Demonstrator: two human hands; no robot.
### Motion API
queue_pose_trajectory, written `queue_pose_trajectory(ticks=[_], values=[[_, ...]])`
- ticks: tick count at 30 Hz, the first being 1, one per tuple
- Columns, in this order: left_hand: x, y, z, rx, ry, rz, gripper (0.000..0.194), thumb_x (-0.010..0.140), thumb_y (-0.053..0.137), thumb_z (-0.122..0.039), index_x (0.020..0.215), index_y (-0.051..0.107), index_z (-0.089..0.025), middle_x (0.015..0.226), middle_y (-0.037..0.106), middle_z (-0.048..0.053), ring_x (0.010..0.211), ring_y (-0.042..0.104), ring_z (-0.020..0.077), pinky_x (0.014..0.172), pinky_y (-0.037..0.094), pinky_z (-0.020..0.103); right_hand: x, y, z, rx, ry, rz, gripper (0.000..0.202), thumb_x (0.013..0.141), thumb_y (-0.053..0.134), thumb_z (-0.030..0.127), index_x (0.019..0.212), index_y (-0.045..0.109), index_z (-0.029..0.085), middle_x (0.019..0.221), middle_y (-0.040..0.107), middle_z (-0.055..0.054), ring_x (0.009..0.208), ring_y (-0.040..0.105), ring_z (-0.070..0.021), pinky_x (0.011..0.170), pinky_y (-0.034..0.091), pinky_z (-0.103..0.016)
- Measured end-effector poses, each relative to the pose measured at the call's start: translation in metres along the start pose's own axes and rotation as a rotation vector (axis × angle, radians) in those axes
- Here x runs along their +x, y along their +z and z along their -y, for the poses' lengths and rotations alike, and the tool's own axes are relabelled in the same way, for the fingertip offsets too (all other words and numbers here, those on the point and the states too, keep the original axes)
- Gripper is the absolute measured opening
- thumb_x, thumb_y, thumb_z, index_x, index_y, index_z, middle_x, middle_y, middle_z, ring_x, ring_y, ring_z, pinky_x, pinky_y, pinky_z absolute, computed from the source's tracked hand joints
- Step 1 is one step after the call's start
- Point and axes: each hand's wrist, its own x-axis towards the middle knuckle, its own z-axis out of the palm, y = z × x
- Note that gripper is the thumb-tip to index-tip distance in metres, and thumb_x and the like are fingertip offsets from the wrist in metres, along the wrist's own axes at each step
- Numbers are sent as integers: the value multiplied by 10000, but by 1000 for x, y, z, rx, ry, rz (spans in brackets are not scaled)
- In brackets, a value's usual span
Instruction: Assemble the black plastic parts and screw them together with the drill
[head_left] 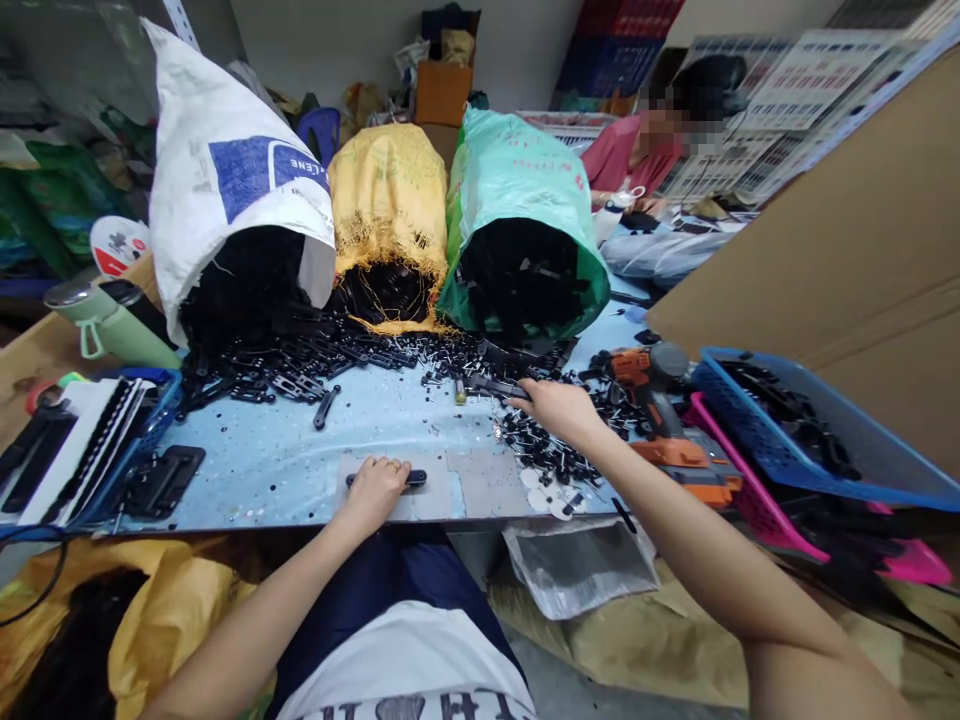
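Through the head camera I see the left hand (377, 490) clasped over a black bar (417, 478) at the near edge of the table (262, 455), apparently steadying it; its long axis runs left to right. The right hand (559, 408) pinches a dark strip (499, 387), pointing leftward and slightly away. Sacks (390, 190) gape nearward, presumably for easy reach.

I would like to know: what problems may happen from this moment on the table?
1. The right hand is beside a heap of loose screws; its forearm might sweep some away.
2. The black part under the left hand lies near the front edge of the table, so it could perhaps slip off.
3. The green sack has its open mouth facing the person; more dark pieces could slide out.
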Motion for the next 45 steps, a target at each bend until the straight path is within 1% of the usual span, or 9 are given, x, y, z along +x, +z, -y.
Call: queue_pose_trajectory(ticks=[8,14,21,29,33,37,40,42,45], values=[[3,-3,2,-236,-9,47,284,909,445,-291,1154,527,-172,1024,600,85,952,541,222,802,420,347,-66,49,70,176,-648,-9,357,929,380,460,962,567,157,910,618,-93,834,589,-188,700,368,-275],[4,-8,-2,-308,-11,63,358,915,387,-282,1255,446,-190,1154,561,86,1058,507,229,910,387,380,-70,67,93,121,-616,74,332,928,385,455,990,542,170,888,634,-84,761,603,-181,620,334,-260],[-1,-10,-3,-374,-41,-21,697,693,620,-605,1201,428,-168,1119,573,108,998,552,273,858,423,389,-79,61,103,113,-485,-39,347,949,311,449,1003,548,201,877,629,-77,794,590,-196,618,299,-278],[-5,-2,2,-420,9,-142,453,790,551,-543,1069,491,-191,986,613,71,928,592,216,787,451,324,-77,42,104,102,-532,-133,316,958,311,381,1044,555,199,883,617,-108,800,546,-196,660,292,-297],[-3,-3,-2,-406,-5,-75,465,788,528,-582,1043,509,-194,961,617,68,913,594,214,767,450,312,-68,52,95,115,-579,-135,332,950,333,419,1004,570,193,860,620,-91,781,545,-182,654,294,-284],[30,-10,-2,-390,97,50,527,788,530,-584,1145,488,-198,1090,596,86,1036,547,242,837,433,333,-62,85,76,217,-588,-157,383,937,353,467,959,593,170,852,623,-76,790,551,-174,660,323,-272],[86,-12,12,-370,-24,-38,384,914,402,-364,1251,435,-184,1176,556,105,1069,523,223,874,413,343,-63,106,65,292,-546,-201,397,919,386,488,951,601,156,888,624,-85,840,553,-186,709,356,-280],[126,-10,26,-305,-166,-99,333,914,337,-169,1214,482,-169,1132,569,117,1043,528,213,867,405,345,-63,110,60,335,-531,-211,392,904,415,499,970,601,161,925,627,-90,868,551,-196,746,374,-296],[169,-1,43,-251,-141,-46,296,858,363,-52,1025,597,-120,1002,608,128,989,540,221,850,402,349,-44,102,56,385,-441,-246,344,929,390,434,1016,593,171,978,629,-95,917,543,-204,786,397,-308]])
